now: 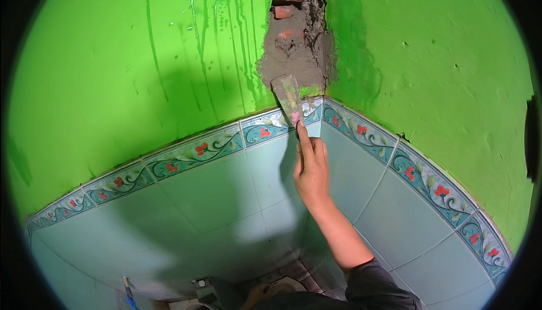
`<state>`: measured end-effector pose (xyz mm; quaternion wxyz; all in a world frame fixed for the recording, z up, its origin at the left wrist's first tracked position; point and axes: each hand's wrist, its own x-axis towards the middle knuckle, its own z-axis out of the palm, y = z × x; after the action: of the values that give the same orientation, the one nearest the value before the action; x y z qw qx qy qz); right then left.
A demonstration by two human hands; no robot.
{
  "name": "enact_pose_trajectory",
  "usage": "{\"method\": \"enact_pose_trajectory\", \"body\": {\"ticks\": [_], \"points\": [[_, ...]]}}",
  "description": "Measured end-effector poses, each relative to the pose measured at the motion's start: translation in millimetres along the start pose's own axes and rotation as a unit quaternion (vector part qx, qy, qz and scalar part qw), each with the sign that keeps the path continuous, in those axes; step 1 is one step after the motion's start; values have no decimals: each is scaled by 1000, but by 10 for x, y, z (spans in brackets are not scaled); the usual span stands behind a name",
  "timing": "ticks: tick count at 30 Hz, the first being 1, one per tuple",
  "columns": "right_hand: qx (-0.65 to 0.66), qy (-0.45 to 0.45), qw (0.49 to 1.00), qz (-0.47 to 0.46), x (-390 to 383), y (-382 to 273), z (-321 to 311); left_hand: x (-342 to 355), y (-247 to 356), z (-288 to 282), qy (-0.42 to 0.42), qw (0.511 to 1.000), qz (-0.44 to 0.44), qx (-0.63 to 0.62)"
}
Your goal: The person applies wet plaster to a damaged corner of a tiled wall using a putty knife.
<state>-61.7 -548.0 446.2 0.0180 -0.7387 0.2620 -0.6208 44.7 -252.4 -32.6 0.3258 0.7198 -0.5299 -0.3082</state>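
"What's the right hand point(314, 170) gripping?"

"A flat, paint-smeared metal scraper point(289, 94), blade at the lower edge of the rough grey mortar patch point(291, 67)."

"Left hand point(257, 295)?"

"Perhaps that dim shape below; I can't tell its grip."

"The ragged recess point(292, 0)?"

"Holds red brick point(283, 12), near the bright green wall's point(169, 11) corner, above the floral blue tile border point(201, 148)."

A smeared scraper point(288, 94) slants blade-up at the foot of grey mortar point(302, 68).
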Motion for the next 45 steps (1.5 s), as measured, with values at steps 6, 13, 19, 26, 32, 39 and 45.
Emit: {"method": "enact_pose_trajectory", "body": {"ticks": [6,13,19,26,32,39,45], "points": [[-2,13,994,107,-59,221,-83,66,78,-9,-51,997,-52,21],[84,61,994,37,-187,-92,-44,-98,134,-105,-19,994,-104,31],[297,-146,941,74,-689,-621,-131,-458,485,-217,79,988,-134,-5],[358,-578,727,97,-1437,-1099,29,-1263,745,-357,287,917,-262,-92],[313,-739,595,-44,-2105,-1448,503,-2100,825,-255,515,768,-346,-159],[270,-795,515,-174,-2766,-2209,932,-2706,-125,-26,715,535,-416,-170],[184,-747,498,-401,-3921,-2847,1289,-2656,-361,-328,706,567,-402,-133]]}}
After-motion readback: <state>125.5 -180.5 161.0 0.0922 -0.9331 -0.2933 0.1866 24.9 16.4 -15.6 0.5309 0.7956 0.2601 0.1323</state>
